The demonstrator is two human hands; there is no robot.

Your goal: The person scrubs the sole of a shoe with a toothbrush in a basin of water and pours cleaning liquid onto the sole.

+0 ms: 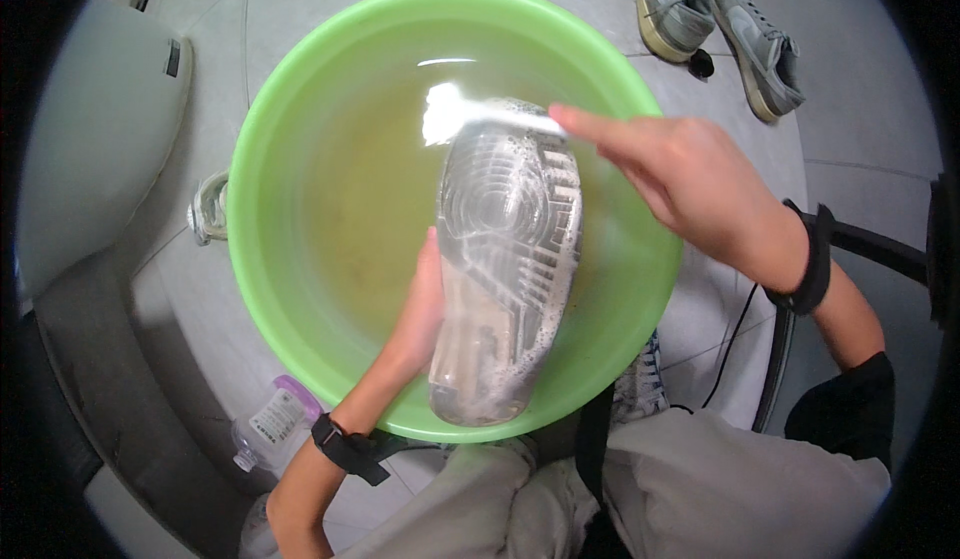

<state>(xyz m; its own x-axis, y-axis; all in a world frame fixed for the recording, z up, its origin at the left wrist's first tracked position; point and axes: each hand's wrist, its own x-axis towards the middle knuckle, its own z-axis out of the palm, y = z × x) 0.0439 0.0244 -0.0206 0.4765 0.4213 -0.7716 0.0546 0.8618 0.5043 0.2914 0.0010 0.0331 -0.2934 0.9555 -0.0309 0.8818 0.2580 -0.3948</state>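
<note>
A sneaker (pixel 510 259) is held sole up over a large green basin (pixel 265 129) of cloudy yellowish water (pixel 370 209). White suds lie along the right side of its pale, ridged sole. My left hand (pixel 425 299) grips the shoe's left side, most of its fingers hidden behind it. My right hand (pixel 670 169) is closed, its index finger stretched along a white brush (pixel 520 117) lying across the toe end of the sole. The brush is blurred, and its left end merges with a bright glare on the water, so its bristles do not show.
A pair of grey sneakers (pixel 680 14) stands on the tiled floor at the far right. On the left are a white rounded fixture (pixel 100 129) and a clear bottle with a purple part (pixel 275 424). Another glass-like item (pixel 208 207) sits against the basin's left side.
</note>
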